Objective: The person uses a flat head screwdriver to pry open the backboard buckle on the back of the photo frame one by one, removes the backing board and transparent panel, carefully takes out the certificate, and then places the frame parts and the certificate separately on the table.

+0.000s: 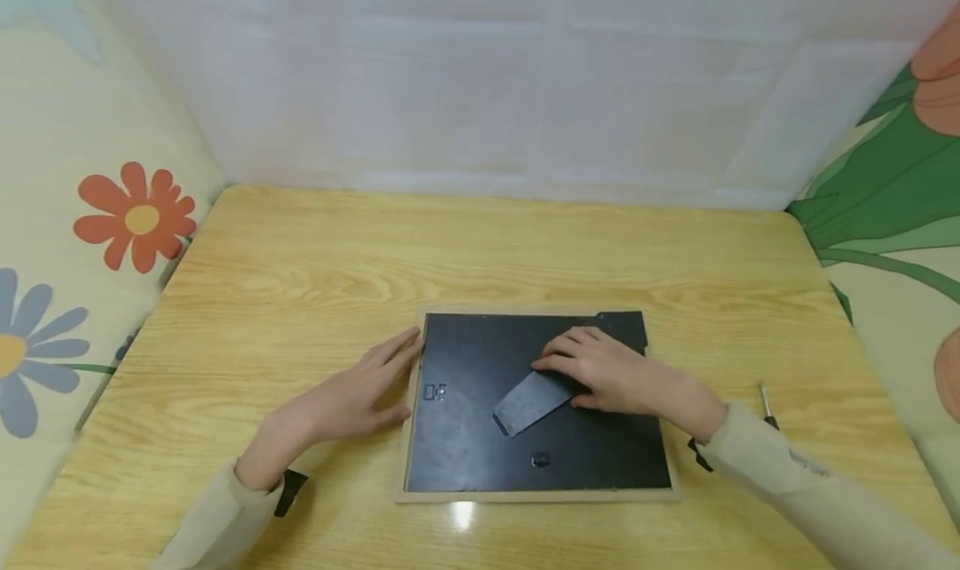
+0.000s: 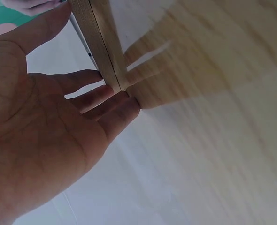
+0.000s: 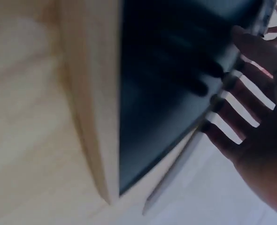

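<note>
A picture frame lies back side up on the table, with a black backing board (image 1: 465, 353) set in a pale wooden rim (image 1: 525, 497). A dark grey stand leg (image 1: 531, 403) lies slantwise across the board, its upper end hidden under my right hand (image 1: 600, 370). That hand grips the leg, fingers along its upper edge and thumb along its lower edge. My left hand (image 1: 352, 395) touches the frame's left side with extended fingers. In the left wrist view, the fingertips of the left hand (image 2: 58, 117) meet the wooden rim (image 2: 103, 42).
To the right of the frame, a screwdriver (image 1: 767, 407) lies on the wood-grain table (image 1: 487, 245), partly behind the right forearm. White cloth (image 1: 480, 95) hangs at the back, and flower-patterned covers (image 1: 45, 170) flank the table. A dark corner tab (image 1: 622, 324) sits at the frame's upper right.
</note>
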A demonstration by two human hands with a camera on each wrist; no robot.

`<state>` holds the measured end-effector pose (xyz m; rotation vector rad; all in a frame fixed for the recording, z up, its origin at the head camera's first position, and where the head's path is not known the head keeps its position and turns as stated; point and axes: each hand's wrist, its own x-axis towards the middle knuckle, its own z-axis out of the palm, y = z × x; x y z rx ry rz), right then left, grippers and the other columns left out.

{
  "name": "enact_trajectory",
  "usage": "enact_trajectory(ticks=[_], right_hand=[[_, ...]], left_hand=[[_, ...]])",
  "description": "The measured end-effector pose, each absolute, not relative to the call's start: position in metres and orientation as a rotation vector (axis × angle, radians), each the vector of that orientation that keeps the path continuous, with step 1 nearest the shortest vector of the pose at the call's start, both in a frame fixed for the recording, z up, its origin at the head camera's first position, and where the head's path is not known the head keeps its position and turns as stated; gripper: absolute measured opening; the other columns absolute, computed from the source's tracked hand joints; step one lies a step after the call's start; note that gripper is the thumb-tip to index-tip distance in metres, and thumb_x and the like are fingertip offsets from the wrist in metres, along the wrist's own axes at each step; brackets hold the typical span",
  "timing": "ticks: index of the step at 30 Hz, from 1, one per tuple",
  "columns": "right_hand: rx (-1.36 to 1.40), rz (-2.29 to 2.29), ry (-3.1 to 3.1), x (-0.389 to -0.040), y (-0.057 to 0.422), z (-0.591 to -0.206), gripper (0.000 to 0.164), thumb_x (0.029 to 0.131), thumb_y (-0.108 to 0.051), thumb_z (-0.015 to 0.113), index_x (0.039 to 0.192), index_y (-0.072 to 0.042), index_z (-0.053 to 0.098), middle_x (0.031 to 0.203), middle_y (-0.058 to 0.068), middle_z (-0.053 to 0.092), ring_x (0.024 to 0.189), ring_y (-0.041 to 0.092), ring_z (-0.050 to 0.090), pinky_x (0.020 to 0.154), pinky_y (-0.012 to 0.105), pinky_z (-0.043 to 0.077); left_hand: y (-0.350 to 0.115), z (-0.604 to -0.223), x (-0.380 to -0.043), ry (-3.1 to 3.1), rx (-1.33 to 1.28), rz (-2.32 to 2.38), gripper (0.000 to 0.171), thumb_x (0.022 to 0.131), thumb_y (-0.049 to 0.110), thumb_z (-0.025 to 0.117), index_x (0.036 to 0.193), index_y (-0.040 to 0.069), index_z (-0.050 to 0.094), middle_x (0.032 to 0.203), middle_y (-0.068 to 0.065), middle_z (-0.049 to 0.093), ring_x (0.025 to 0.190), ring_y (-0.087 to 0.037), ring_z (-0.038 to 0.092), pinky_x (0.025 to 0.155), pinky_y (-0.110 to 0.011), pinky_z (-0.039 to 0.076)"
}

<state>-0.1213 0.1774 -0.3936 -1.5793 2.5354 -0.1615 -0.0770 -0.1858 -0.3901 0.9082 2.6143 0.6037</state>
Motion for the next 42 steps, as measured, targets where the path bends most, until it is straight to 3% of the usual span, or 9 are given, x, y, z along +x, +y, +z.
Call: enact_trajectory(ticks=[9, 18, 27, 42], right_hand=[[-1.606, -0.238, 2.531, -0.115, 0.169, -0.402, 0.065, 0.082, -0.032, 0.078, 0.139, -0.014, 0.052, 0.128, 0.007, 0.051, 0.119, 0.027, 0.046, 0.110, 0.051, 0.030], [-1.663, -0.239, 2.543, -0.111, 0.158, -0.407, 0.055, 0.084, -0.029, 0.077, 0.133, -0.013, 0.057, 0.126, 0.004, 0.052, 0.116, 0.024, 0.047, 0.107, 0.047, 0.035], [-1.651, -0.348, 2.521, -0.112, 0.161, -0.410, 0.051, 0.087, -0.025, 0.074, 0.133, -0.011, 0.057, 0.126, 0.004, 0.051, 0.119, 0.024, 0.046, 0.113, 0.048, 0.025], [-1.569, -0.302, 2.533, -0.110, 0.155, -0.401, 0.053, 0.084, -0.025, 0.077, 0.131, -0.012, 0.058, 0.125, 0.005, 0.053, 0.118, 0.025, 0.048, 0.111, 0.046, 0.030]], left_hand=[[-0.186, -0.388, -0.076, 2.602, 0.904, 0.619, 0.081, 0.092, 0.017, 0.066, 0.152, -0.004, 0.016, 0.159, -0.020, 0.005, 0.142, -0.041, 0.014, 0.108, -0.053, 0.030], [-0.187, -0.390, -0.076, 2.602, 0.903, 0.625, 0.081, 0.092, 0.017, 0.066, 0.152, -0.004, 0.016, 0.159, -0.020, 0.005, 0.142, -0.041, 0.013, 0.109, -0.053, 0.028], [-0.186, -0.392, -0.078, 2.596, 0.904, 0.638, 0.081, 0.092, 0.016, 0.067, 0.151, -0.006, 0.017, 0.158, -0.022, 0.006, 0.142, -0.041, 0.013, 0.109, -0.053, 0.028], [-0.184, -0.390, -0.078, 2.593, 0.894, 0.625, 0.082, 0.091, 0.015, 0.067, 0.150, -0.007, 0.016, 0.158, -0.023, 0.005, 0.142, -0.042, 0.013, 0.110, -0.054, 0.026]])
